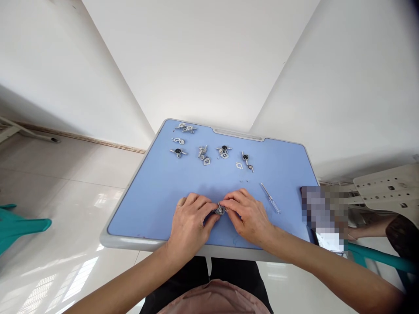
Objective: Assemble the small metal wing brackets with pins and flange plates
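Observation:
Near the front edge of the blue table, a small grey metal part sits between my two hands. My left hand pinches its left side with thumb and fingers. On the other side, my right hand has its thumb and index finger closed at the part's right and upper edge. Beyond the hands lie similar metal parts with black round centres, a flat plate with a hole and two tiny screws. A clear-handled screwdriver lies right of my right hand.
More metal parts lie at the table's back left and middle. A pixelated area covers the right edge, beside another person's arm or leg. A teal stool stands at left.

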A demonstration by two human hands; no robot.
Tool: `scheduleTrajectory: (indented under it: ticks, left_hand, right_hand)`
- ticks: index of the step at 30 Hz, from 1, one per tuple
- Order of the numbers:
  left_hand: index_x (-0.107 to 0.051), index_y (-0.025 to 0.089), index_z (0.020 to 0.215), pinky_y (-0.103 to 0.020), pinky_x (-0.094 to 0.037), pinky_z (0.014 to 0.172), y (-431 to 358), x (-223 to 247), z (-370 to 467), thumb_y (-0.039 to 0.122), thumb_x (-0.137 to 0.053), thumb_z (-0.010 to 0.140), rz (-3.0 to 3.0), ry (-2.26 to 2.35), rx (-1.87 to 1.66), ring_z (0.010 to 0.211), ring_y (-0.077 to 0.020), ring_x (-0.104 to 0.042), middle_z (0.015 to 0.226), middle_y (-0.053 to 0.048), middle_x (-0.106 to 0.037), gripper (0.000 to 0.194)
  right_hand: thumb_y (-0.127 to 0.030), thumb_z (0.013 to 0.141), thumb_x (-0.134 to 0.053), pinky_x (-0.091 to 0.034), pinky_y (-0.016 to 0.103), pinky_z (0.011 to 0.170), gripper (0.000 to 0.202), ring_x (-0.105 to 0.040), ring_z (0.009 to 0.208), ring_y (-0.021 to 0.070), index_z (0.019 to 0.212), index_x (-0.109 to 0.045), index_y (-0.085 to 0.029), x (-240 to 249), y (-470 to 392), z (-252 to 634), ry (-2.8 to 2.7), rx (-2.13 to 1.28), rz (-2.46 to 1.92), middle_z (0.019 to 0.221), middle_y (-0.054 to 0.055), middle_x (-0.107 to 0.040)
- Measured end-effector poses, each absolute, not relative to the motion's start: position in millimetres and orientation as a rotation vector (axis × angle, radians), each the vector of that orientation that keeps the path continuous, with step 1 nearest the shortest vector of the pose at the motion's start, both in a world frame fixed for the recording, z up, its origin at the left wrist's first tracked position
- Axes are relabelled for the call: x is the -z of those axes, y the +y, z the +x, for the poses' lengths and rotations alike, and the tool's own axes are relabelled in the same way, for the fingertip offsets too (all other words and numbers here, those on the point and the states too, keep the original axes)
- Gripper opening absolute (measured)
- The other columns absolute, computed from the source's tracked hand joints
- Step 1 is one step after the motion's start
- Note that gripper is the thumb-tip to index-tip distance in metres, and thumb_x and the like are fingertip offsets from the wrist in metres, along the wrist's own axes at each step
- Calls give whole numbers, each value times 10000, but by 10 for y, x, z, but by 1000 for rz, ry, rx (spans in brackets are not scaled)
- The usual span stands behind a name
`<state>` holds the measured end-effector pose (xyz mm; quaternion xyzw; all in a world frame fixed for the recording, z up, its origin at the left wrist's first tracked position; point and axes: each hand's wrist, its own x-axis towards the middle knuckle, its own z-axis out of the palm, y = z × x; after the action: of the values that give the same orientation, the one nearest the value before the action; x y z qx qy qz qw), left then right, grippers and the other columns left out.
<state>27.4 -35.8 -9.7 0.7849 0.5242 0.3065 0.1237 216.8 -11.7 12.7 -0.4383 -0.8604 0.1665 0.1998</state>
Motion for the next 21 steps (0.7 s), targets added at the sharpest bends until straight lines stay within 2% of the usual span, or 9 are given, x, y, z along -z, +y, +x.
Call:
scheduleTrajectory:
  ticks: [4, 7, 10, 12, 16, 21]
  left_hand:
    - [-645, 231, 925, -346, -355, 722, -370, 87, 278, 253, -661, 866, 2285, 1554, -876, 872, -220, -563, 912, -10, -698, 64]
    - [-568, 206, 1149, -375, -380, 765, -390, 87, 292, 259, -687, 831, 2266, 1592, -839, 941, -256, -562, 1029, -51, -687, 344]
    - [-366, 185, 1389, -411, -393, 830, -409, 97, 323, 241, -685, 816, 2256, 1591, -835, 1038, -285, -545, 1167, -86, -655, 658]
    - [-253, 199, 1458, -425, -396, 859, -413, 102, 351, 225, -665, 824, 2245, 1557, -841, 1070, -287, -539, 1195, -83, -647, 757]
    - [-159, 229, 1498, -437, -403, 891, -399, 100, 399, 199, -617, 839, 2170, 1530, -844, 1047, -276, -560, 1151, -62, -663, 803]
    - [-131, 241, 1510, -452, -404, 904, -381, 86, 419, 188, -561, 861, 2104, 1532, -854, 995, -267, -583, 1088, -56, -678, 780]
  right_hand:
    - [-156, 906, -536, -477, 300, 674, 225, -560, 943, 194, 1095, -648, -211, -147, -111, 2221, -2406, -529, -1184, 1035, 55, -667]
    - [-177, 875, -597, -497, 330, 718, 274, -557, 998, 212, 1145, -623, -215, -164, -96, 2279, -2438, -578, -1199, 1102, 58, -661]
    - [-171, 862, -612, -510, 363, 757, 361, -553, 1036, 228, 1219, -576, -215, -160, -62, 2325, -2464, -634, -1207, 1131, 62, -666]
    - [-145, 852, -608, -513, 374, 773, 449, -553, 1054, 230, 1286, -523, -221, -148, -37, 2339, -2470, -684, -1216, 1127, 54, -676]
    - [-113, 849, -590, -508, 364, 756, 561, -565, 1050, 226, 1371, -424, -235, -106, -20, 2331, -2460, -726, -1252, 1107, 36, -691]
    - [-120, 866, -564, -494, 335, 682, 501, -597, 931, 217, 1343, -442, -214, -28, -71, 2313, -2419, -628, -1252, 968, 29, -710]
